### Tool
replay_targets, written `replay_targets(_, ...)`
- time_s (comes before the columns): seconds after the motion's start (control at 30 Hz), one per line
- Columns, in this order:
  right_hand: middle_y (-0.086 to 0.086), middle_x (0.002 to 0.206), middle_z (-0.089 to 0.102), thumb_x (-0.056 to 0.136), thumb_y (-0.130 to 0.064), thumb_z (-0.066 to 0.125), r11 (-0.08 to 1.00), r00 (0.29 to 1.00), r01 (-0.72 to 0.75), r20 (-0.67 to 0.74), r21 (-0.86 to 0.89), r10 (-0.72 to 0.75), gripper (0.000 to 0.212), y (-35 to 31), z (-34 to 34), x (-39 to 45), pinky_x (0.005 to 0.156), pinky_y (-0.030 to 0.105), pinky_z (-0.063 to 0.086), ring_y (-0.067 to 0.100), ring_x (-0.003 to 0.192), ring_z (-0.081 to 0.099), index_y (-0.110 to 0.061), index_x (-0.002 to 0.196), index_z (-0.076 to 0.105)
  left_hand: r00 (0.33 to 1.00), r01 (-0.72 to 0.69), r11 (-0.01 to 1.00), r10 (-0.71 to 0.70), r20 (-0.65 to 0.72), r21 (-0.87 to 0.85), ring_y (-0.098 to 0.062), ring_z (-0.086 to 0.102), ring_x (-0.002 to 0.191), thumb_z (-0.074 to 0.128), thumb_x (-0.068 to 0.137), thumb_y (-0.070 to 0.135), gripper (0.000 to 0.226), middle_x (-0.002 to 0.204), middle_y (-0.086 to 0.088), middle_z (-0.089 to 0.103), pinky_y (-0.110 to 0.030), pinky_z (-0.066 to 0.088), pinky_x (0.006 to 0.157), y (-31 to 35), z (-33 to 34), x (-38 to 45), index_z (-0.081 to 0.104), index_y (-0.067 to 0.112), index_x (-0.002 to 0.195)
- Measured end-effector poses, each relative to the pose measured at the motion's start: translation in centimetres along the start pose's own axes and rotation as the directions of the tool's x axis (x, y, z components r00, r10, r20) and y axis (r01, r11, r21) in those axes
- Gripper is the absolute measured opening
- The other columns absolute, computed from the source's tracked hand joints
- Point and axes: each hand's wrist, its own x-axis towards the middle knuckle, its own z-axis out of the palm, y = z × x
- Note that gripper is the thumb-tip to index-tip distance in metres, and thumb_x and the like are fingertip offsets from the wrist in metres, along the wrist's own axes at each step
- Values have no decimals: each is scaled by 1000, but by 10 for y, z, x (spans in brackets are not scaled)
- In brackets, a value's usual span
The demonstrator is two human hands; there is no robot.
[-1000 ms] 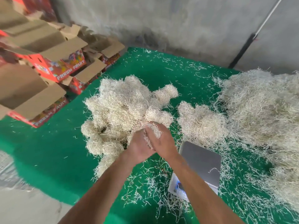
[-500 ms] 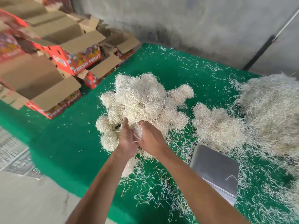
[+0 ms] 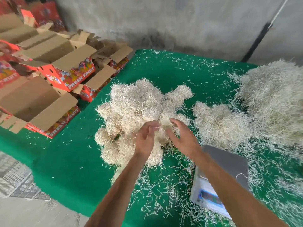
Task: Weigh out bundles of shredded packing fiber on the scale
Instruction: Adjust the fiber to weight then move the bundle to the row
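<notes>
Over wispy fiber bundles, left hand & right hand released, fingers splayed.

Left hand and right hand open, forearms extended.

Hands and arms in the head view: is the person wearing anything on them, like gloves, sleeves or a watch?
Nothing shows. The left hand and right hand are bare, with no gloves, rings or tape visible. Both forearms are uncovered down to the bottom edge of the picture, with no sleeve, watch or band in sight.
</notes>
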Motion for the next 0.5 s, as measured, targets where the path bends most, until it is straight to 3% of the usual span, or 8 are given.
replay_targets(0.13, -6, 155, 48, 101, -52, 56, 986, 986, -116, -110, 116, 129, 60, 46, -57, -14, 113, 50, 46, 10, 137, 48, -30, 154, 40, 985, -33, 999, 40, 168, -43, -9, 70, 99, 47, 105, 31, 23, 111, 4, 72, -28, 59, 84, 13, 74, 14, 67, 21, 111)
replay_targets(0.27, -5, 156, 46, 103, -51, 54, 971, 950, -217, -210, 95, 233, 60, 99, -114, -26, 116, 48, 43, 12, 139, 46, -25, 155, 40, 945, -15, 999, 26, 327, -35, -9, 69, 103, 51, 104, 28, 19, 112, 7, 72, -33, 58, 88, 23, 151, 27, 67, 22, 112)
replay_targets(0.4, 6, 155, 49, 102, -47, 59, 951, 903, -305, -335, -60, 268, 61, 153, -158, -27, 116, 48, 40, 22, 141, 45, -16, 153, 44, 906, -89, 992, 45, 421, 86, 5, 60, 107, 57, 102, 30, 20, 115, 21, 63, -5, 45, 80, 32, 225, 47, 63, 28, 121)
replay_targets(0.43, 8, 157, 46, 101, -49, 60, 940, 904, -319, -337, -118, 264, 65, 166, -164, -23, 116, 49, 39, 25, 143, 43, -15, 154, 44, 896, -81, 989, 18, 443, 124, 11, 56, 107, 59, 101, 30, 22, 116, 26, 59, -3, 42, 76, 32, 242, 52, 60, 32, 123)
replay_targets(0.5, 8, 166, 31, 97, -61, 59, 905, 908, -367, -293, -213, 299, 78, 189, -167, -12, 120, 52, 35, 29, 149, 33, -22, 159, 34, 866, -37, 988, -45, 499, 152, 19, 50, 106, 55, 102, 36, 24, 119, 32, 53, -8, 40, 83, 26, 271, 66, 53, 39, 125)
